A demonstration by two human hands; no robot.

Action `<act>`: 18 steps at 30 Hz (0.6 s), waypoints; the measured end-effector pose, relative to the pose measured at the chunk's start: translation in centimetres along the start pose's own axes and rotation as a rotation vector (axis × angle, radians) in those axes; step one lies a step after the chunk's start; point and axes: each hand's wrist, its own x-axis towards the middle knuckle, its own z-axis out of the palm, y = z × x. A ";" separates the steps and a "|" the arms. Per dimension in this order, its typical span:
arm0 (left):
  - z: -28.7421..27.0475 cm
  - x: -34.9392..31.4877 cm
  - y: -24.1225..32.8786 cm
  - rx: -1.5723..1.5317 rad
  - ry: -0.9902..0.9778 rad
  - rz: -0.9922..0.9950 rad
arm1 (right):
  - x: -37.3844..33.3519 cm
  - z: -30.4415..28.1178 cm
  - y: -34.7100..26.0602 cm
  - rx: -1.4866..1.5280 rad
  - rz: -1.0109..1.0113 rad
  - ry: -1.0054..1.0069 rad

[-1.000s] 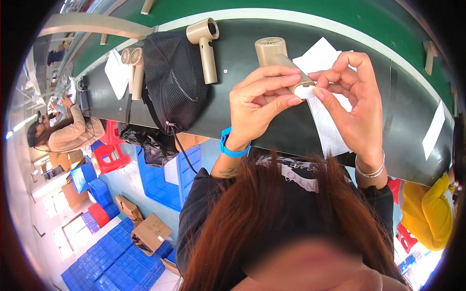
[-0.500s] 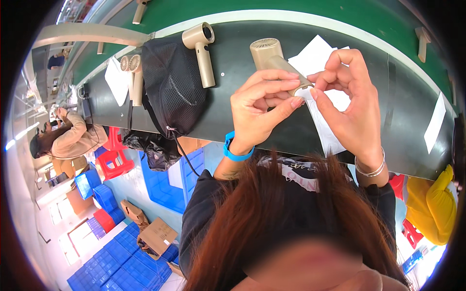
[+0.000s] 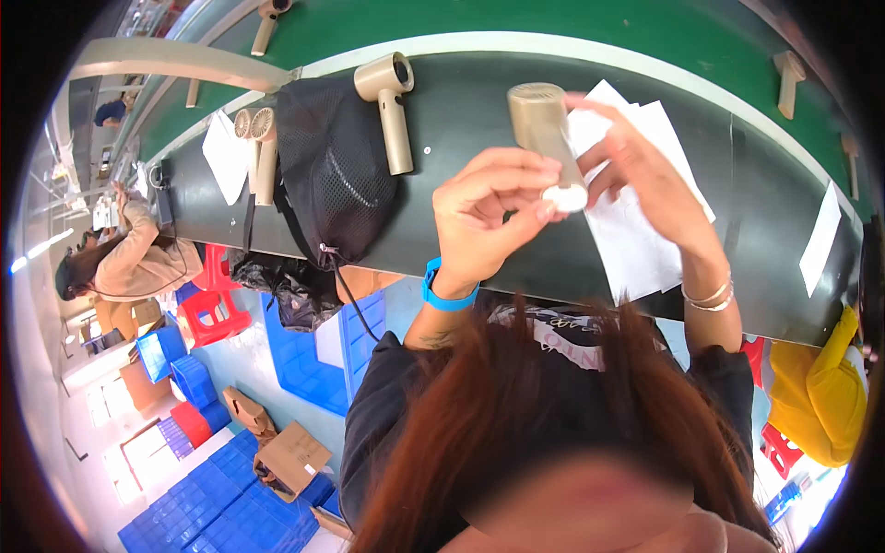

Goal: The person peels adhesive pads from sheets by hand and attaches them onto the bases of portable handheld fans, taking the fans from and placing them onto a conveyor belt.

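My left hand (image 3: 498,217) grips the handle of a gold handheld fan (image 3: 542,120), shaped like a small hair dryer. Its round, grilled head points away from me, while the handle's base is turned toward me and shows a white round end (image 3: 564,197). Beside the handle, my right hand (image 3: 645,175) is smeared by motion with its fingers apart; whether a fingertip touches the fan is unclear. Sheets of white paper (image 3: 645,240) lie on the dark bench under my right hand.
Another gold fan (image 3: 395,129) lies beside a black mesh bag (image 3: 336,166) on the bench (image 3: 442,111). Two more fans (image 3: 264,157) lie left of the bag. A green strip (image 3: 553,23) runs along the far side. A person in yellow (image 3: 816,396) is at right; blue crates (image 3: 221,498) stand at lower left.
My right hand has left its pinch at the handle's base and spread its fingers, moving up along the fan. The fan stands more upright, its white end turned more toward me.
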 end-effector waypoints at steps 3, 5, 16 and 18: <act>0.4 0.4 0.5 0.005 -0.097 0.014 | 0.6 1.7 1.4 0.087 -0.060 -0.042; 1.2 1.5 0.7 0.081 -0.102 0.053 | 0.7 1.4 1.1 0.355 0.026 -0.034; 2.7 4.9 -3.7 0.341 0.058 0.023 | 7.9 -10.3 1.5 -0.383 -0.091 0.373; 1.6 5.0 -5.2 0.472 -0.079 -0.003 | 11.3 -17.5 4.6 -0.876 -0.227 0.634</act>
